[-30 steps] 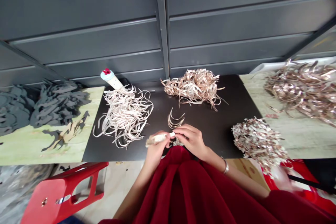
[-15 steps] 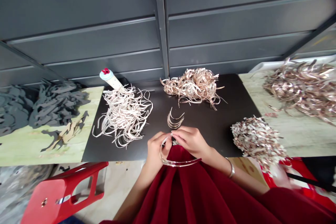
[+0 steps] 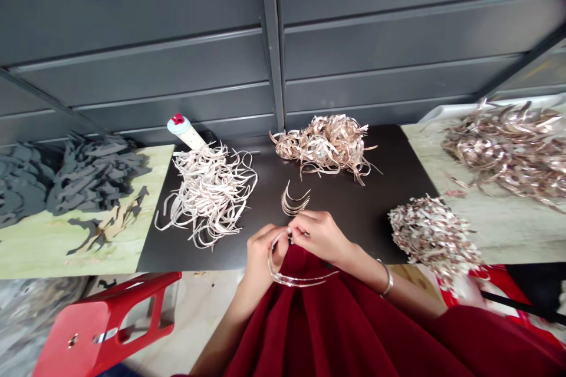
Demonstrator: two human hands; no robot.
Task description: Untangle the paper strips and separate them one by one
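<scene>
My left hand [image 3: 264,252] is closed on a thin metallic rose-gold strip [image 3: 300,282], which curves down from the fingers and hangs in a loop over the dark red clothing. Close against it, my right hand [image 3: 321,236] pinches at the strip's upper end, fingertips nearly meeting those of the left. The exact spot between the fingertips is too small to make out. Just beyond my hands, several curved narrow strips [image 3: 293,206] lie together on the black mat [image 3: 354,212].
A pile of whitish strips [image 3: 207,194] and a white bottle with a red top [image 3: 188,132] stand left. Rose-gold strips [image 3: 331,144] are heaped at the back. Short pieces [image 3: 433,235] and shiny strips [image 3: 513,150] lie right, dark cut pieces [image 3: 97,174] far left. A red stool [image 3: 106,324] stands below.
The hanging strip has shifted slightly, its loop now a little lower. My right hand has turned a little at the fingertips; both hands stay together in nearly the same place.
</scene>
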